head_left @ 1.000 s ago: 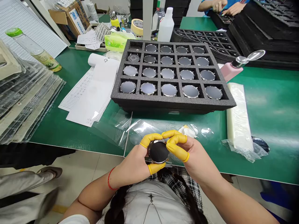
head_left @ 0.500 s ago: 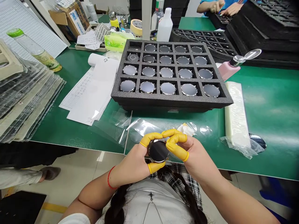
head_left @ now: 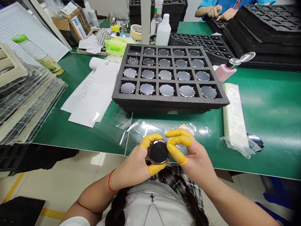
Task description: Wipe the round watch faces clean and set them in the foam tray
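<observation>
Right grip edging off left grip, pinch unclear; left clamping watch, handling continuing; beyond, tray mostly holding others.

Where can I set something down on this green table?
Right of the white wrapped block and dark disc, the table is bare; a narrower strip lies between the stacked trays and papers. Clear films crowd the space before the foam tray.

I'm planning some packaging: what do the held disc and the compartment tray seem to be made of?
The held disc looks like smooth, dark glass or plastic, edged in polished metal that glints. The compartment tray looks like matte, dark foam, judging by its grainy, speckled surface.
</observation>
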Demonstrator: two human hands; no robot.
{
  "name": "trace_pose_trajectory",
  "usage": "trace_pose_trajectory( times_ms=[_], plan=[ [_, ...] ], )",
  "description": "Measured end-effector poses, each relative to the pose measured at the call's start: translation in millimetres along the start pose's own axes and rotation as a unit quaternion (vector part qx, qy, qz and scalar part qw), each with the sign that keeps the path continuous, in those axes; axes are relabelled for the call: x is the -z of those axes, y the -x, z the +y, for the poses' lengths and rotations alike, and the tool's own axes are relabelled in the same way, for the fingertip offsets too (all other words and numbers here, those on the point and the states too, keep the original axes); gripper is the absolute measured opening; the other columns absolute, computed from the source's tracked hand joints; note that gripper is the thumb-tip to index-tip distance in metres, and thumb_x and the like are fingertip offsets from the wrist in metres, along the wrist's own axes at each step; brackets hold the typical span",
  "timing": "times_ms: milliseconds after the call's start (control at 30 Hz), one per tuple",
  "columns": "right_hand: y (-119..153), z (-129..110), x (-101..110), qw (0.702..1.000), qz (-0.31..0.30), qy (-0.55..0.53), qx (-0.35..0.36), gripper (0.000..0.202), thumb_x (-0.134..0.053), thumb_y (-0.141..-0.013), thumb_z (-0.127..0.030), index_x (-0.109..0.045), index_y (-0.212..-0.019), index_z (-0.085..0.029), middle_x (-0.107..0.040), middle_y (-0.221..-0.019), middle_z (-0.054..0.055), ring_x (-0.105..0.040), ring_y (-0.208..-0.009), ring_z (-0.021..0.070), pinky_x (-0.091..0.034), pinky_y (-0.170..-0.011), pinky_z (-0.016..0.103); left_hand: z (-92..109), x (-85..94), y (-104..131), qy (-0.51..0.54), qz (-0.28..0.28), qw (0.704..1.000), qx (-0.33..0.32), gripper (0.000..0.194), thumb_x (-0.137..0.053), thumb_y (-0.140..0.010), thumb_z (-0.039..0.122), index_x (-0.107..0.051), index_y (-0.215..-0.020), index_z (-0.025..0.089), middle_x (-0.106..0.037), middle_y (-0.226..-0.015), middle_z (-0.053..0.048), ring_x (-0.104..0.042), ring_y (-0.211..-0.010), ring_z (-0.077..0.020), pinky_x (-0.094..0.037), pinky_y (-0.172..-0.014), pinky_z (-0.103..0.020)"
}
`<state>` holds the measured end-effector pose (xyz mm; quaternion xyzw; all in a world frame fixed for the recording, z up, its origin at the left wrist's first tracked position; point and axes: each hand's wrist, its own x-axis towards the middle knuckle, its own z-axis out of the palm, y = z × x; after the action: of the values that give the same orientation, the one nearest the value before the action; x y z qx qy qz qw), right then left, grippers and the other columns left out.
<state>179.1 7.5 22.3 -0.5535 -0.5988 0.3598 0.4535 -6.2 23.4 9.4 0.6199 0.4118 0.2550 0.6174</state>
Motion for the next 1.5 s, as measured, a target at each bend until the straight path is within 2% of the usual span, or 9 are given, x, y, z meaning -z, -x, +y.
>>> trace_pose_trajectory(
  times_ms=[100, 167, 300, 433, 567, 700, 933, 1133, 1500],
  plan=[
    [4, 2, -2, 0.992, 0.035, 0.092, 0.073, 0.019, -0.067, -0.081, -0.027, -0.064, -0.101, -0.026, -0.067, -0.106, 0.004, -0.055, -0.102, 0.0243, -0.032, -0.101, 0.05, 2, -0.8, 2, -0.003, 0.008, 1.0, 0.009, 0.054, -0.072, -0.081, 0.029, -0.044, -0.127, 0.027, -0.066, -0.11, -0.003, -0.067, -0.09, -0.0174, -0.054, -0.082, -0.031],
    [5, 0, -4, 0.996, -0.039, 0.077, 0.032, 0.029, -0.068, -0.078, -0.029, -0.062, -0.106, -0.025, -0.065, -0.105, 0.005, -0.054, -0.099, 0.0254, -0.038, -0.093, 0.047, 3, -1.1, 4, -0.017, 0.0, 1.0, 0.008, 0.055, -0.072, -0.08, 0.028, -0.044, -0.128, 0.026, -0.065, -0.115, -0.004, -0.067, -0.092, -0.0183, -0.055, -0.08, -0.029],
    [2, -7, -6, 0.972, -0.203, -0.029, -0.119, 0.017, -0.067, -0.076, -0.033, -0.06, -0.084, -0.021, -0.061, -0.09, 0.004, -0.054, -0.089, 0.0236, -0.044, -0.08, 0.04, 4, -2.2, 8, -0.062, -0.017, 0.998, 0.001, 0.052, -0.068, -0.082, 0.025, -0.042, -0.127, 0.024, -0.063, -0.121, -0.006, -0.066, -0.089, -0.017, -0.055, -0.077, -0.028],
    [-1, -7, -4, 0.944, -0.24, -0.158, -0.159, 0.027, -0.063, -0.081, -0.044, -0.056, -0.074, -0.019, -0.055, -0.081, 0.002, -0.053, -0.081, 0.0194, -0.044, -0.076, 0.034, 7, -4.7, 12, -0.076, -0.02, 0.997, 0.001, 0.053, -0.068, -0.083, 0.028, -0.039, -0.128, 0.024, -0.064, -0.119, -0.007, -0.064, -0.099, -0.0205, -0.055, -0.079, -0.029],
    [1, -2, -5, 0.947, -0.228, -0.17, -0.146, 0.042, -0.058, -0.086, -0.051, -0.05, -0.061, -0.018, -0.046, -0.068, -0.001, -0.046, -0.069, 0.0145, -0.041, -0.066, 0.028, 11, -7.5, 14, -0.068, -0.037, 0.997, 0.001, 0.056, -0.068, -0.083, 0.026, -0.037, -0.13, 0.024, -0.063, -0.122, -0.007, -0.063, -0.103, -0.0222, -0.055, -0.076, -0.029],
    [7, 2, -5, 0.952, -0.157, -0.206, -0.166, 0.05, -0.05, -0.09, -0.056, -0.051, -0.058, -0.018, -0.047, -0.064, -0.002, -0.04, -0.063, 0.0121, -0.038, -0.06, 0.025, 14, -10.8, 14, -0.031, -0.052, 0.998, 0.016, 0.057, -0.069, -0.081, 0.023, -0.038, -0.129, 0.024, -0.064, -0.118, -0.006, -0.065, -0.092, -0.0178, -0.055, -0.077, -0.028],
    [18, -4, -6, 0.898, -0.189, -0.334, -0.215, 0.025, -0.07, -0.08, -0.04, -0.067, -0.095, -0.021, -0.064, -0.084, 0.0, -0.056, -0.083, 0.0166, -0.045, -0.075, 0.027, 19, -16.7, 13, -0.003, -0.042, 0.999, 0.025, 0.054, -0.068, -0.083, 0.025, -0.041, -0.129, 0.026, -0.061, -0.122, -0.005, -0.067, -0.094, -0.016, -0.057, -0.081, -0.028],
    [20, -5, -13, 0.885, -0.151, -0.38, -0.223, 0.026, -0.071, -0.077, -0.043, -0.067, -0.086, -0.019, -0.064, -0.08, 0.0, -0.055, -0.074, 0.0142, -0.045, -0.071, 0.025, 22, -21.1, 14, -0.084, -0.046, 0.995, 0.007, 0.046, -0.064, -0.085, 0.024, -0.048, -0.128, 0.023, -0.052, -0.139, -0.01, -0.061, -0.115, -0.0251, -0.056, -0.089, -0.033],
    [21, -1, -17, 0.871, -0.125, -0.4, -0.257, 0.023, -0.071, -0.075, -0.04, -0.066, -0.077, -0.018, -0.059, -0.07, -0.002, -0.05, -0.064, 0.0125, -0.044, -0.064, 0.026, 17, -29.7, 14, -0.127, -0.013, 0.991, -0.031, 0.056, -0.067, -0.079, 0.021, -0.048, -0.132, 0.023, -0.063, -0.123, -0.011, -0.062, -0.113, -0.0309, -0.053, -0.091, -0.035]
  ],
)
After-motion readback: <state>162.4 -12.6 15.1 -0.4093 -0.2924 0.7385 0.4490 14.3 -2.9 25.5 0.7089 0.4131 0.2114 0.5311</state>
